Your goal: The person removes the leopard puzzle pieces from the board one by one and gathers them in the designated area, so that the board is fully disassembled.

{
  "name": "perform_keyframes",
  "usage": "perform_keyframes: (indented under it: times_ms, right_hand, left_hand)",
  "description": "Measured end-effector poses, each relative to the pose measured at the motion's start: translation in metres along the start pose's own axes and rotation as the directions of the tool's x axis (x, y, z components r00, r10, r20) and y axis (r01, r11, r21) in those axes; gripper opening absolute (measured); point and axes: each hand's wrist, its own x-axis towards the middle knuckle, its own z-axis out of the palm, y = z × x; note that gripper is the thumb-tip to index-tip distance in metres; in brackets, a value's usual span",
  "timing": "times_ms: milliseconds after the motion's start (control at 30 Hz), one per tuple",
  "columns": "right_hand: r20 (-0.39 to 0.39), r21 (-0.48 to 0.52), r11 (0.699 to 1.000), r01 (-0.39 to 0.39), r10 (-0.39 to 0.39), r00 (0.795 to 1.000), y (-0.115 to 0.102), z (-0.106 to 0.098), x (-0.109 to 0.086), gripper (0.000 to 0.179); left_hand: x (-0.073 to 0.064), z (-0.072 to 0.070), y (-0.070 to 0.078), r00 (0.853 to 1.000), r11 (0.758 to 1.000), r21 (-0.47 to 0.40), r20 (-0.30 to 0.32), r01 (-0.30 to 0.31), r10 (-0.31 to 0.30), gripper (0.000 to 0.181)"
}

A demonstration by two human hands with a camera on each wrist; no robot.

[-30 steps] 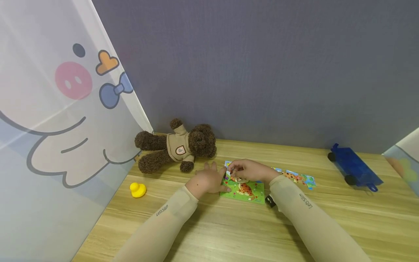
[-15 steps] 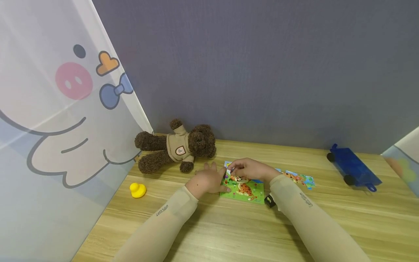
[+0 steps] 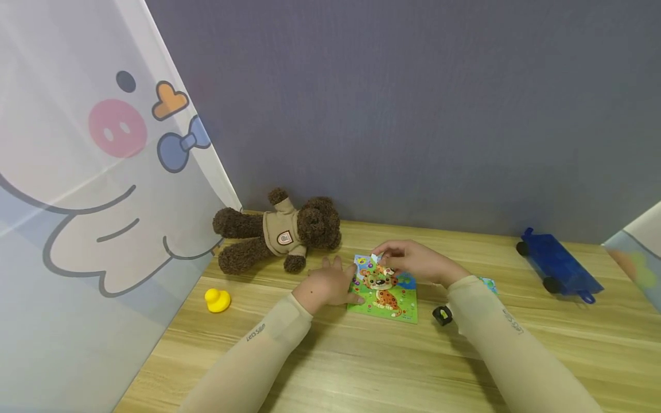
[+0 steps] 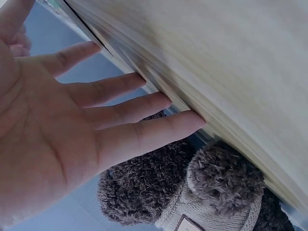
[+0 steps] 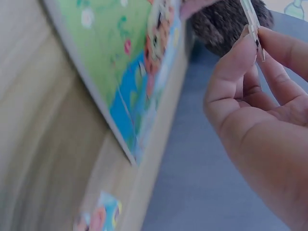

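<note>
A flat jigsaw puzzle [image 3: 361,306] with a spotted leopard on green grass lies on the wooden table, in the middle of the head view. My left hand [image 3: 330,285] rests at its left edge, fingers straight and spread. In the left wrist view the left fingertips [image 4: 192,119] reach the tabletop. Over the puzzle's upper right part, my right hand [image 3: 415,261] pinches a thin puzzle piece [image 5: 250,17] between thumb and fingers, raised off the board in the right wrist view. The right hand hides part of the puzzle's top edge.
A brown teddy bear [image 3: 281,232] in a beige top lies behind the left hand. A yellow rubber duck [image 3: 217,300] sits at the left, a blue wheeled toy cart [image 3: 560,264] at the right. Loose puzzle pieces [image 3: 488,284] show partly behind the right sleeve.
My right hand has lifted up and to the right with the puzzle piece, uncovering the leopard's head. Its forearm now covers most of the loose pieces. The left hand stays put.
</note>
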Motion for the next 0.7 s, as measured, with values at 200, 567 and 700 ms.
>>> perform_keyframes:
  times_ms: [200, 567, 700]
  right_hand:
    - [-0.058, -0.015, 0.999, -0.034, 0.033, 0.998, 0.004, -0.020, -0.024, 0.040]
    - [-0.053, 0.028, 0.997, -0.078, 0.079, 0.995, 0.034, -0.044, -0.059, 0.039]
    - [-0.007, -0.002, 0.996, -0.091, 0.091, 0.996, 0.042, -0.048, -0.069, 0.037]
  left_hand:
    - [-0.001, 0.000, 0.000, 1.000, 1.000, -0.009, -0.009, -0.001, 0.001, 0.093]
    - [-0.003, 0.000, 0.000, 1.000, 1.000, -0.012, -0.009, -0.011, 0.011, 0.093]
    - [-0.003, 0.000, 0.000, 1.000, 1.000, -0.016, -0.006, -0.010, 0.010, 0.094]
